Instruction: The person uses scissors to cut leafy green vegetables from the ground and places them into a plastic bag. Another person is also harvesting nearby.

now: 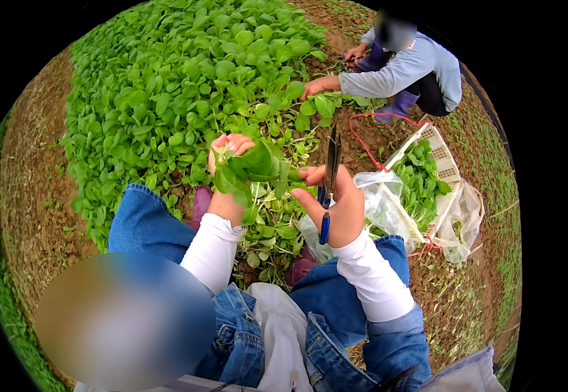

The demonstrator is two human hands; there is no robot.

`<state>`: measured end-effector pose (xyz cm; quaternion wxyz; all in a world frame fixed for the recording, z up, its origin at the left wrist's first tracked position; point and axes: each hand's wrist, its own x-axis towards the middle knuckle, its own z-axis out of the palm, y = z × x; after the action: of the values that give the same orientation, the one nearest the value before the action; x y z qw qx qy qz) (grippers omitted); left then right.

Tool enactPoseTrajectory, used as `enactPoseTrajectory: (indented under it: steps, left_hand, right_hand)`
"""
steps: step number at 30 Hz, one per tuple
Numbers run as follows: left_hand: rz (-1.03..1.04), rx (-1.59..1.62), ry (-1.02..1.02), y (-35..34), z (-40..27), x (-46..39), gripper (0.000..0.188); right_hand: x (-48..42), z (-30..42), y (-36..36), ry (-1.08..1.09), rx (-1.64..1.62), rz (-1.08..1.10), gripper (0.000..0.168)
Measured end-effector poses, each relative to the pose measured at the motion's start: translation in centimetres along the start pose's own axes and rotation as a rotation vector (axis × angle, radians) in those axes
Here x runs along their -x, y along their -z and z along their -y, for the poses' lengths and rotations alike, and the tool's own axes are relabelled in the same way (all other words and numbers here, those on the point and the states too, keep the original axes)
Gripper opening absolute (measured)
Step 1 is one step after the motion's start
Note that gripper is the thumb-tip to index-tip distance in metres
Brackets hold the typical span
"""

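My left hand (pixel 231 143) is closed around a small bunch of leafy greens (pixel 257 164), whose leaves hang over to the right. In my right hand (pixel 346 210) rests a pair of scissors (pixel 332 166) with blue handles, dark blades pointing away from me. The right thumb and fingers are spread, and a fingertip touches or nearly touches a leaf at the bunch's right side. Below both hands, cut and fallen leaves (pixel 269 235) cover the soil between my purple boots (pixel 302 267).
A dense bed of greens (pixel 181 83) spreads ahead and left. To the right, a white plastic crate (pixel 443 152) holds greens, with clear plastic bags (pixel 379 193) and a red cord (pixel 362 144) about it. A person (pixel 411 63) crouches beyond, one hand (pixel 321 87) at the plants.
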<state>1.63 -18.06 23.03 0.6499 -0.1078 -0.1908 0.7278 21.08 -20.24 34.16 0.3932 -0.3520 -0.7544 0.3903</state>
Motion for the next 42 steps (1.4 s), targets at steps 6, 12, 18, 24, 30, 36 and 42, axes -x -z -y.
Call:
enactPoseTrajectory:
  steps: [6,12,18,24,30,36,42]
  left_hand:
    - [-0.179,-0.259,-0.093,1.1,0.5,0.3,0.015]
    - [-0.191,-0.58,-0.128,0.7,1.1,1.3,0.027]
    - [-0.473,-0.609,-0.202,0.1,-0.9,0.3,0.04]
    - [-0.565,-0.551,-0.433,-1.2,-1.9,0.4,0.04]
    - [-0.179,-0.568,-0.347,-0.1,-2.9,0.6,0.029]
    - [0.014,0.111,0.047,-2.0,-0.9,0.3,0.014]
    - [0.053,0.184,0.23,-2.3,0.3,-0.1,0.011]
  right_hand:
    - [-1.3,-0.3,-2.2,0.437,0.285,-0.006,0.043]
    - [-2.0,-0.5,-3.4,0.565,0.468,0.072,0.036]
    - [-1.8,-0.2,-4.4,0.382,0.258,0.015,0.037]
    - [-2.2,0.0,-3.1,0.033,-0.185,-0.254,0.024]
    - [-1.4,-2.0,-3.5,-0.016,0.118,-0.04,0.03]
    - [-1.8,0.3,-3.6,0.066,-0.128,-0.111,0.03]
    - [-2.3,0.3,-3.2,0.146,-0.135,0.029,0.034]
